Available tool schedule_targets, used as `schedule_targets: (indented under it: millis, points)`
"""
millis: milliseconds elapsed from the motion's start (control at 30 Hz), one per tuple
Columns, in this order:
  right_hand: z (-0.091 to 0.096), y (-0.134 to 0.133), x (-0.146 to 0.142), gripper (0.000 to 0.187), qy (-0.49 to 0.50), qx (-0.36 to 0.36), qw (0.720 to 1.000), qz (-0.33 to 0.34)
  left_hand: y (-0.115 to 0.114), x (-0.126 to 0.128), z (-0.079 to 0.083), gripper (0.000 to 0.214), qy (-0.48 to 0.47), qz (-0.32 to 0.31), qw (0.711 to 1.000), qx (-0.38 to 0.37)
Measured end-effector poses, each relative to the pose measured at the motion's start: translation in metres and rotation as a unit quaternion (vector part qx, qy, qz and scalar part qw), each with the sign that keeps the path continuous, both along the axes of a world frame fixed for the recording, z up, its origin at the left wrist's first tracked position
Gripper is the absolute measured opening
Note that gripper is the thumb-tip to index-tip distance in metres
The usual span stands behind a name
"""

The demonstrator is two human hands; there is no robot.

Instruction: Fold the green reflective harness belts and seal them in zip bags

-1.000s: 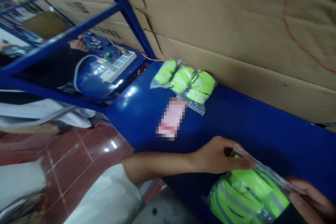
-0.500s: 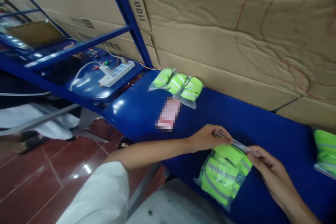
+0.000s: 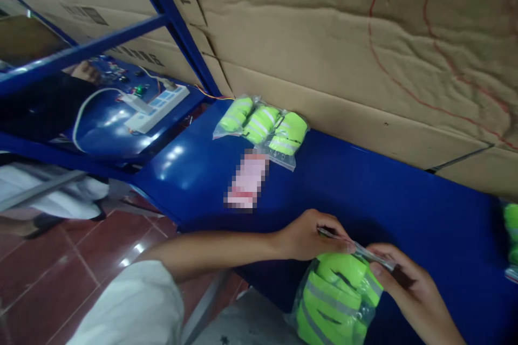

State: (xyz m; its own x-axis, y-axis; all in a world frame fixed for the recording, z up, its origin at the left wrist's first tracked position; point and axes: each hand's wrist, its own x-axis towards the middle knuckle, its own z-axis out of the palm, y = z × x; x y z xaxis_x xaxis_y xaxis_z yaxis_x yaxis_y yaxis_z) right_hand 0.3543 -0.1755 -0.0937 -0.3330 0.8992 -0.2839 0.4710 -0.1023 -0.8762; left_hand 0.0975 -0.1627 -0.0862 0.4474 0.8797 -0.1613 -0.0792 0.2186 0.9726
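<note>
A clear plastic bag of folded neon-yellow reflective straps hangs over the front edge of the blue table. My left hand pinches the left end of the bag's top edge, fingers closed. At the right end of the same edge my right hand also pinches it shut. A second sealed bag of three neon-yellow rolls lies at the back of the table against the cardboard. A pink card lies flat in front of it.
Large cardboard sheets stand behind the table. More neon-yellow goods show at the right edge. To the left, a blue shelf frame holds a white power strip and wires, with another person's hand there. Red tiled floor lies below.
The view has swung left and down. Both hands have stayed on the bag's top edge, and the bag has slid nearer the table's front edge, now hanging over it.
</note>
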Motion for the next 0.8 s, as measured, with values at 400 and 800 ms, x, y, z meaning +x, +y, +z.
schedule_targets:
  millis: [400, 800]
  points:
    - [0.007, -0.002, -0.006, 0.032, 0.028, 0.002, 0.999, -0.035, -0.001, -0.004, 0.006, 0.03, 0.039, -0.008, 0.991, 0.131]
    - [0.003, -0.007, -0.006, 0.034, 0.009, 0.04, 0.999, -0.027, 0.005, -0.005, 0.001, 0.031, 0.089, -0.095, 0.987, 0.094]
